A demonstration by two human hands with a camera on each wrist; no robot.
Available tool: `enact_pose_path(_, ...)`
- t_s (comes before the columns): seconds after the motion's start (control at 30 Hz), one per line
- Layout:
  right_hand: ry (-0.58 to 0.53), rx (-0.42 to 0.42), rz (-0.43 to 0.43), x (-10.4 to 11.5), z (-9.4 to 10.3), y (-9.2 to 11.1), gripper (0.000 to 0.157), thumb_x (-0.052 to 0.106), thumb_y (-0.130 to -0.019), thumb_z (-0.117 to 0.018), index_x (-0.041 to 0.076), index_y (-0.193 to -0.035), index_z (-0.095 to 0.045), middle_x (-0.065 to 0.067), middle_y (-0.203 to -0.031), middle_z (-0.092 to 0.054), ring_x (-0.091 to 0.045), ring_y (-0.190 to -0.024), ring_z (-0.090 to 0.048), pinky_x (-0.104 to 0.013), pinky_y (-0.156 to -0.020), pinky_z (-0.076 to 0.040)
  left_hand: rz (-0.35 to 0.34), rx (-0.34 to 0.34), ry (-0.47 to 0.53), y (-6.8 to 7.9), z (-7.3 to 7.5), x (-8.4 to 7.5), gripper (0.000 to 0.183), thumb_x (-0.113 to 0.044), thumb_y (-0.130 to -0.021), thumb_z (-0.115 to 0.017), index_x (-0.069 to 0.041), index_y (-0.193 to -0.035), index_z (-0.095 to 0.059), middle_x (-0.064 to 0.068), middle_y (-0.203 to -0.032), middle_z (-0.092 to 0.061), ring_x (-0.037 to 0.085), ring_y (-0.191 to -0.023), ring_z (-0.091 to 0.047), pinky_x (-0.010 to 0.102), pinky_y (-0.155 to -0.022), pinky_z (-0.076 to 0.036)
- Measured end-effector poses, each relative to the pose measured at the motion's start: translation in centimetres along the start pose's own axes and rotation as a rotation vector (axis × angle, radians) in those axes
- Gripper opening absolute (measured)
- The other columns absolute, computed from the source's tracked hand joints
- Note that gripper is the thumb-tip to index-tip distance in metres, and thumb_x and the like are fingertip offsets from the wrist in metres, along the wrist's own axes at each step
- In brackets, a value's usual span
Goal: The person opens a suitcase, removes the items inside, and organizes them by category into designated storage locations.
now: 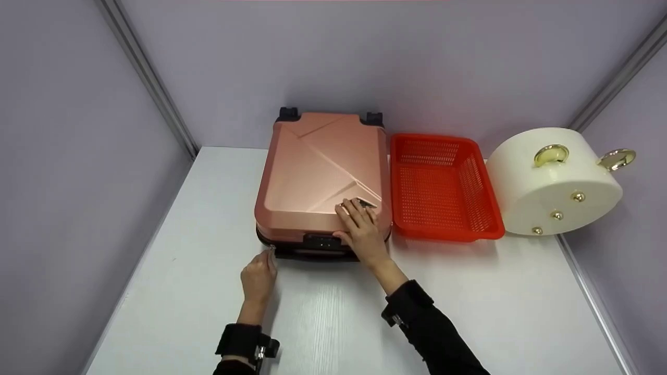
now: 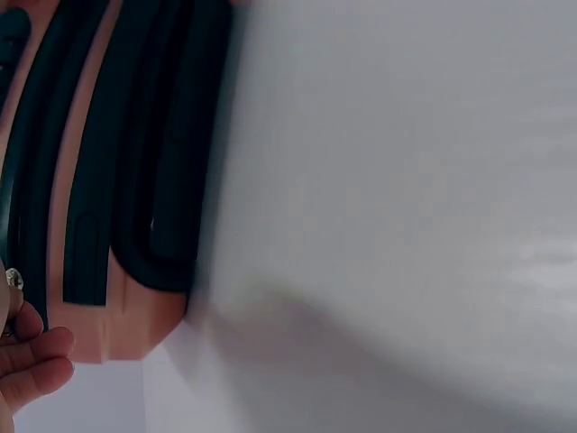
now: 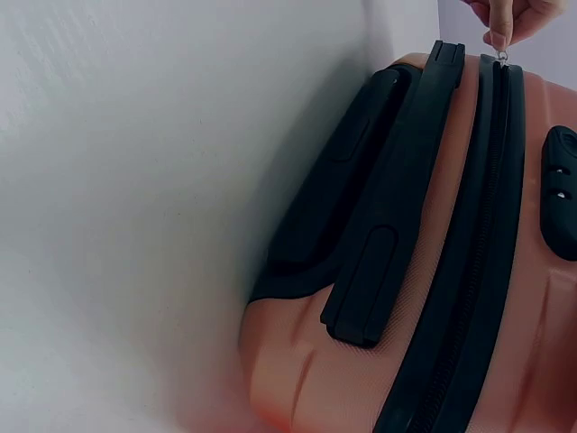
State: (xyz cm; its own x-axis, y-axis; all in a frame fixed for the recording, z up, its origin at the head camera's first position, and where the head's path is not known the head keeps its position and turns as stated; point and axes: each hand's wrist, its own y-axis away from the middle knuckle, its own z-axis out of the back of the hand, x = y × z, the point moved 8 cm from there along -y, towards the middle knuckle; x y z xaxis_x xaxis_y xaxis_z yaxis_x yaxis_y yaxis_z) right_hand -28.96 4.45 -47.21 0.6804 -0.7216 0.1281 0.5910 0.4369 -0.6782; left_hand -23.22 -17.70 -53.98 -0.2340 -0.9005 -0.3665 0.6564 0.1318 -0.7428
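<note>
A rose-pink hard-shell suitcase (image 1: 323,166) lies flat on the white table, its wheels toward the back wall. At its front left corner my left hand (image 1: 258,276) pinches a small metal zipper pull (image 3: 502,57) on the black zipper (image 3: 487,180). My right hand (image 1: 360,232) rests with its fingers spread on the lid near the front right corner, beside the black lock (image 1: 322,241). In the right wrist view the black carry handle (image 3: 397,207) shows along the suitcase's front side. The left fingers (image 2: 41,361) show at the left edge of the left wrist view.
A red plastic basket (image 1: 443,234) stands right of the suitcase, close against it. Beyond the basket, a cream-white round drum-shaped object (image 1: 542,182) with gold handles and knobs lies on its side. Grey-white panels (image 1: 354,57) enclose the white table (image 1: 208,219) at the back and sides.
</note>
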Motion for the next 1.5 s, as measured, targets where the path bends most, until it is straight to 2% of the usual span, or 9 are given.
enact_pose_path(0.37,0.01,-0.024,0.024,-0.3,0.2,0.1,0.057,0.037,-0.079,-0.059,0.011,-0.128,-0.048,-0.008,-0.133,-0.041,-0.026,-0.124,-0.034,-0.044,-0.098,-0.023,0.038,0.046,-0.036,-2.3,-0.2,3.3,0.009,0.002,-0.077,-0.06,0.007,-0.07,-0.061,0.019,-0.059,-0.059,0.034,-0.046,-0.055,0.043,-0.039,-0.04)
enact_pose_path(0.57,0.019,-0.054,0.044,-0.3,0.2,0.4,0.058,0.037,-0.077,-0.061,0.011,-0.126,-0.049,-0.009,-0.132,-0.043,-0.027,-0.123,-0.035,-0.045,-0.097,-0.025,-0.011,0.069,-0.071,-3.8,-0.6,4.8,0.01,0.001,-0.076,-0.06,0.007,-0.068,-0.06,0.019,-0.058,-0.057,0.038,-0.046,-0.053,0.046,-0.04,-0.04)
enact_pose_path(0.83,0.028,-0.057,0.051,-0.2,0.3,0.6,0.057,0.036,-0.077,-0.062,0.011,-0.127,-0.049,-0.009,-0.132,-0.043,-0.027,-0.123,-0.035,-0.045,-0.096,-0.026,-0.101,0.149,-0.123,-6.1,-2.1,5.9,0.014,0.001,-0.077,-0.06,0.005,-0.063,-0.057,0.019,-0.056,-0.056,0.037,-0.045,-0.053,0.044,-0.038,-0.039)
enact_pose_path(1.03,0.021,-0.05,0.051,-0.2,0.2,0.6,0.057,0.035,-0.077,-0.062,0.01,-0.127,-0.048,-0.009,-0.132,-0.042,-0.027,-0.123,-0.035,-0.045,-0.097,-0.025,-0.088,0.218,-0.14,-7.8,-3.3,6.6,0.017,-0.001,-0.077,-0.061,0.005,-0.062,-0.057,0.019,-0.055,-0.056,0.039,-0.045,-0.053,0.046,-0.04,-0.04)
enact_pose_path(1.23,0.032,-0.069,0.071,-0.1,0.2,0.7,0.056,0.035,-0.078,-0.062,0.01,-0.126,-0.05,-0.01,-0.132,-0.043,-0.028,-0.122,-0.037,-0.043,-0.098,-0.025,-0.027,0.32,-0.131,-8.9,-4.4,7.3,0.015,-0.003,-0.08,-0.06,0.006,-0.068,-0.062,0.02,-0.06,-0.059,0.04,-0.052,-0.056,0.046,-0.044,-0.042)
enact_pose_path(1.33,0.032,-0.072,0.067,-0.1,0.3,0.6,0.056,0.035,-0.077,-0.062,0.009,-0.126,-0.05,-0.01,-0.132,-0.043,-0.028,-0.122,-0.037,-0.044,-0.098,-0.025,0.019,0.383,-0.096,-9.3,-4.7,7.6,0.015,-0.007,-0.081,-0.061,0.004,-0.072,-0.064,0.02,-0.065,-0.061,0.039,-0.057,-0.058,0.047,-0.048,-0.043)
enact_pose_path(1.4,0.022,-0.063,0.059,-0.1,0.4,0.6,0.056,0.034,-0.077,-0.063,0.009,-0.126,-0.049,-0.01,-0.132,-0.043,-0.028,-0.122,-0.036,-0.044,-0.098,-0.025,0.067,0.465,-0.056,-9.7,-4.8,7.9,0.016,-0.01,-0.083,-0.06,0.004,-0.078,-0.066,0.02,-0.072,-0.063,0.038,-0.063,-0.059,0.047,-0.054,-0.045)
enact_pose_path(1.5,-0.016,-0.017,0.035,-0.2,0.4,0.4,0.056,0.034,-0.078,-0.063,0.009,-0.127,-0.048,-0.01,-0.133,-0.042,-0.029,-0.123,-0.034,-0.044,-0.099,-0.023,0.158,0.663,0.041,-10.2,-5.5,8.3,0.02,-0.007,-0.084,-0.059,0.007,-0.097,-0.063,0.024,-0.091,-0.062,0.039,-0.084,-0.058,0.047,-0.07,-0.045)
